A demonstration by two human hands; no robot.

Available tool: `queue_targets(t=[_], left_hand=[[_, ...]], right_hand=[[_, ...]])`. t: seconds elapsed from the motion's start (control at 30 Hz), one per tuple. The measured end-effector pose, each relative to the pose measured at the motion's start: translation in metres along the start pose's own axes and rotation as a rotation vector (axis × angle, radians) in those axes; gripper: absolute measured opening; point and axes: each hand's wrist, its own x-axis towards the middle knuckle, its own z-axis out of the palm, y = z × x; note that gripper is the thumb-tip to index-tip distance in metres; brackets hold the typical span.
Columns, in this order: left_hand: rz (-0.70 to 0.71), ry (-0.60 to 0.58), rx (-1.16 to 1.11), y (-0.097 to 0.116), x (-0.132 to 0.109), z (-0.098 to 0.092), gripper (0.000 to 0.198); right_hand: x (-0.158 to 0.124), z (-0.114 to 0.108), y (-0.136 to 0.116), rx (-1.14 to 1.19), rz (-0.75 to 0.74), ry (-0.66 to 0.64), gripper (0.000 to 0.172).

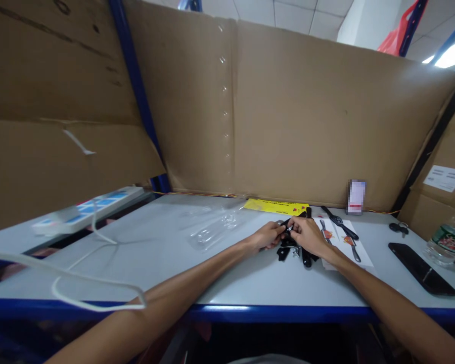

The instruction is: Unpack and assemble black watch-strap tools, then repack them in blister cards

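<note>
Head view: clear plastic bag (217, 228) near left hand (268, 235).

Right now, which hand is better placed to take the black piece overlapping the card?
Probably the right hand: it is beside the card, nearer the black piece; the left hand is farther off. Both are busy at black parts.
</note>
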Motion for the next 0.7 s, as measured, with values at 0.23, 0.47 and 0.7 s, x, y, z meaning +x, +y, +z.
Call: queue_targets(t=[0.23,0.47,0.7], left_hand=[[-0.004,0.022,0.007,-0.003,0.001,-0.001,0.042],[-0.018,0.119,-0.024,-0.010,0.004,-0.005,0.046],[0.065,0.172,-0.123,-0.012,0.005,-0.001,0.045]], right_hand=[[-0.002,-0.004,-0.012,-0.049,0.005,-0.038,0.012],[-0.005,-0.012,-0.013,-0.291,0.047,-0.120,0.017],[-0.004,-0.014,-0.011,-0.338,-0.014,-0.124,0.019]])
